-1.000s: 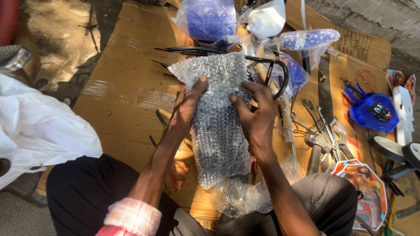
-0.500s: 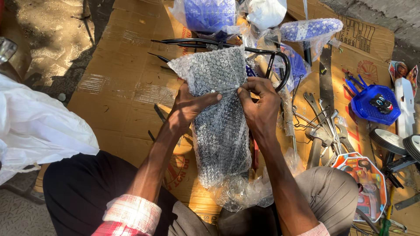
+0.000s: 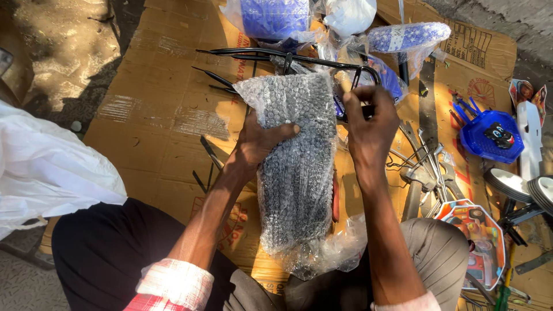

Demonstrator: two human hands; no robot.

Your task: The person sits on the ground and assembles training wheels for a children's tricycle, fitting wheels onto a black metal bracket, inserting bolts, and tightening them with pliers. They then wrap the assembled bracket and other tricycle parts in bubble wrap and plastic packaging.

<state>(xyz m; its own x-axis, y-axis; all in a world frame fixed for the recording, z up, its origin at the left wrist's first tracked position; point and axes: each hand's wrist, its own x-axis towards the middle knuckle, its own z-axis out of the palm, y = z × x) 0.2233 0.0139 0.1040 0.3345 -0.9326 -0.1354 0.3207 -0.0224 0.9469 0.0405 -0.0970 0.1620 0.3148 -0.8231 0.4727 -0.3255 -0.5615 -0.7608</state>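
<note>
I'm gripping the bubble-wrapped part (image 3: 296, 167) upright between my hands: left hand (image 3: 256, 144) clasping its side, right hand (image 3: 368, 129) pinching the wrap's top edge. Best peeling slowly, keeping the left hand steady, clear of the black frame (image 3: 288, 57) beyond.

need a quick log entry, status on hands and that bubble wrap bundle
Left hand grips bubble-wrapped part upright. Right hand pinches wrap edge. Nothing blocking.

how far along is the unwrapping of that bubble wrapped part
Early. Done: loose parts lie spread on the cardboard, including a black metal frame and a blue basket. In hand: left hand grips the bubble-wrapped part; right hand pinches at its upper edge. Left: the wrap covers it almost completely.
</note>
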